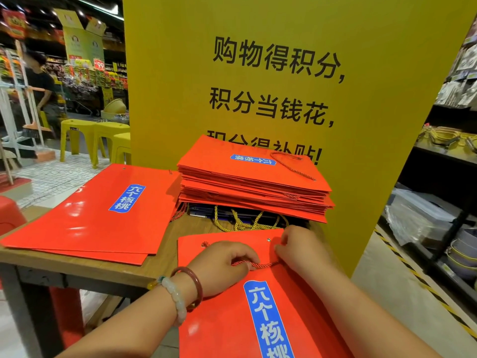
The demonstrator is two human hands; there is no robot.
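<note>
1. Head view: a flat red bag point(219, 332) lies at the near edge of the table point(165, 244), with its mouth end away from the person.
2. Its cord point(263, 265) runs crosswise between the hands. The left hand point(224, 264) has its fingers curled round one stretch, and the right hand point(302, 251) pinches the other end.
3. The free eyelet point(268, 239) sits just beyond the right fingertips, so I judge the right hand better placed for threading. The far eyelet point(205, 244) shows a knot.

Yellow signboard point(387, 73); yellow stools point(108, 130); wooden table point(165, 244)
</note>
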